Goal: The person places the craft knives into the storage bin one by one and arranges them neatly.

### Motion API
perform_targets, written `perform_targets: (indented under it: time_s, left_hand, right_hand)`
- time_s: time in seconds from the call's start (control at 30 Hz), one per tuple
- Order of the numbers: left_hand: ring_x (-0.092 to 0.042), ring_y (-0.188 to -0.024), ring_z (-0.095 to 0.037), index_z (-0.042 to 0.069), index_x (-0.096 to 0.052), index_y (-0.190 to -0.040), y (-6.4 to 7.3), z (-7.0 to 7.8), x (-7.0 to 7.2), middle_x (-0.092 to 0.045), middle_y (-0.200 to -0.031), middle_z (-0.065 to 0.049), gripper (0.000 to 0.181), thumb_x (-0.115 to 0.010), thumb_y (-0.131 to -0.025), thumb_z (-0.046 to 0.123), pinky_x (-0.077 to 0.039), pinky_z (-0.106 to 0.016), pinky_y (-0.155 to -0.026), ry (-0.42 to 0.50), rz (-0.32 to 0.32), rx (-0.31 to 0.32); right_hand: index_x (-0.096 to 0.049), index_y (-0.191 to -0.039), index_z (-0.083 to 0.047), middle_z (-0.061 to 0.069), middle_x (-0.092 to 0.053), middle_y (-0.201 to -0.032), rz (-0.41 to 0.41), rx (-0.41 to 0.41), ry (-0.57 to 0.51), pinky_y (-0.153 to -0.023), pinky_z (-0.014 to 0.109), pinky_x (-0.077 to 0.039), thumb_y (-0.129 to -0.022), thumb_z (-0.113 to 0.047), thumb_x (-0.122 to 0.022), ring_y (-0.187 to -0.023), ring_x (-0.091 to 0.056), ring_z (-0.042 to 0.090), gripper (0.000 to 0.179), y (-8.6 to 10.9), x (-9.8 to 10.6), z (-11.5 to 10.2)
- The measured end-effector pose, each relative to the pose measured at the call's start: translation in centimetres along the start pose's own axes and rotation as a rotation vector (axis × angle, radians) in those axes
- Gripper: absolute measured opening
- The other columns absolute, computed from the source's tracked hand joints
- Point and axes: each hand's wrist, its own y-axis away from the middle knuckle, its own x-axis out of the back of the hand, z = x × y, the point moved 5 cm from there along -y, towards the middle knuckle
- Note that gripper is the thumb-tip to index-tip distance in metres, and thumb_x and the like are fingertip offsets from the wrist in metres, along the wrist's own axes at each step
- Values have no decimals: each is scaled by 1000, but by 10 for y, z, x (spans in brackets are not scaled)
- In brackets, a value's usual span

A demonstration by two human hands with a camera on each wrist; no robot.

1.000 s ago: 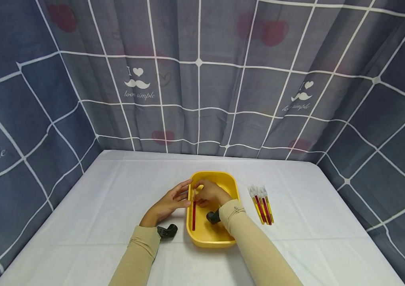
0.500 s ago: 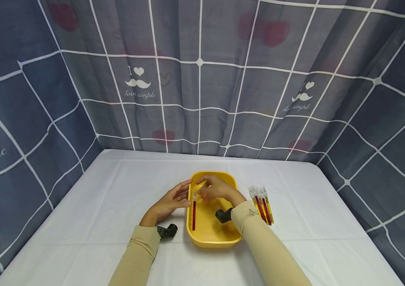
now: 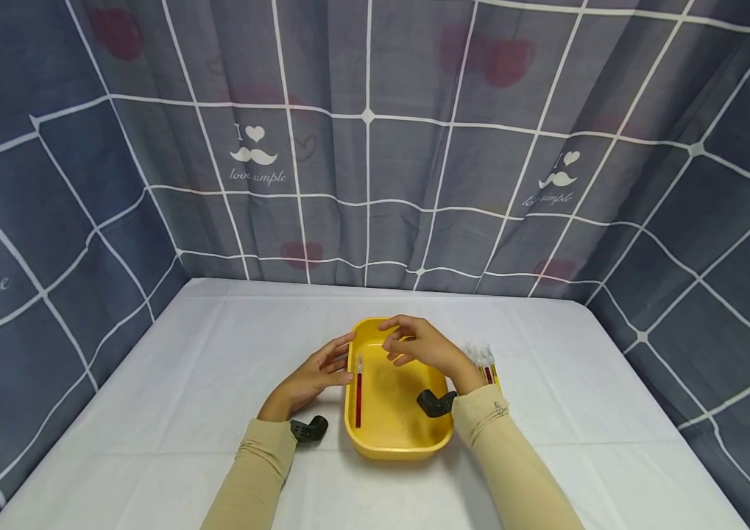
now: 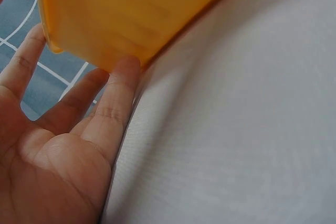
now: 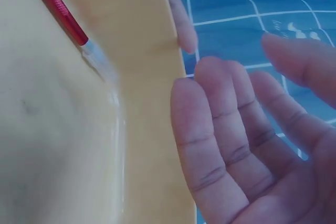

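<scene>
A yellow plastic tray point(image 3: 401, 427) stands on the table. Along its left side lies a red craft knife point(image 3: 358, 401) with a knurled grip and a translucent cap; the right wrist view shows the knife point(image 5: 63, 11) too. My left hand point(image 3: 311, 379) touches the tray's outer left wall with its fingers extended, as the left wrist view also shows. Above the tray's far right part hovers my right hand point(image 3: 424, 346), fingers loosely bent and holding nothing. Right of the tray lies a bundle of similar red and yellow knives point(image 3: 489, 364), partly hidden by my right hand and wrist.
A white cloth point(image 3: 229, 346) covers the table. Grey-blue curtains point(image 3: 348, 184) with white grid lines enclose it at the back and both sides. A black wrist camera point(image 3: 310, 429) sits beside the left cuff, another black camera point(image 3: 436, 403) by the right cuff.
My right hand has let go of the red craft knife and moved up and to the right, away from it. The knife stays in the tray. My left hand has not moved.
</scene>
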Motion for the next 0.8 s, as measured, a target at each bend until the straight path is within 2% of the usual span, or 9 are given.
perform_targets:
  time_s: [0.1, 0.17, 0.33, 0.4, 0.63, 0.8]
  left_hand:
    - [-33, -157, -49, 9, -27, -172, 0, 0, 0, -28, -172, -29, 86, -76, -101, 10, -32, -58, -127, 0, 4, 4]
    - [-33, -157, -49, 9, -27, -172, 0, 0, 0, -28, -172, -29, 86, -76, -101, 10, -32, -59, -127, -1, 5, 4]
    - [-33, -157, -49, 10, -28, -172, 1, 0, 0, -28, -173, -28, 86, -76, -101, 10, -32, -59, -126, -6, 6, 6]
    - [-33, -157, -49, 10, -28, -172, 0, 0, 0, -27, -173, -28, 87, -77, -101, 10, -33, -58, -126, -3, 4, 3]
    - [-32, -157, -50, 6, -26, -172, 0, 0, 0, -27, -172, -30, 88, -78, -101, 12, -34, -56, -126, 1, -14, -19]
    - [-33, -157, -50, 5, -26, -172, 0, 0, 0, -27, -172, -30, 87, -77, -101, 12, -34, -55, -125, -5, -15, -24]
  right_hand:
    - [-61, -144, 7, 20, -69, -112, 14, 29, -2, -86, 42, -66, -106, -7, -67, -94, -73, 24, 41, 5, 4, -2]
    - [-61, -144, 6, 25, -69, -114, 21, 48, -11, -86, 42, -66, -106, -7, -67, -98, -74, 35, 40, 9, 6, -3]
    - [-61, -142, 9, 17, -71, -110, 28, 101, -39, -85, 42, -66, -106, -6, -67, -106, -68, 56, 39, 18, 13, -5]
    - [-61, -141, 10, 13, -71, -108, 38, 109, -49, -85, 42, -66, -106, -6, -68, -104, -69, 54, 40, 21, 16, -5]
    - [-62, -140, 8, 18, -70, -110, 91, 125, -72, -84, 38, -66, -106, -7, -69, -94, -75, 29, 38, 35, 30, -8]
    - [-63, -139, 8, 15, -71, -107, 132, 146, -82, -84, 35, -65, -105, -7, -69, -90, -74, 22, 37, 45, 41, -9]
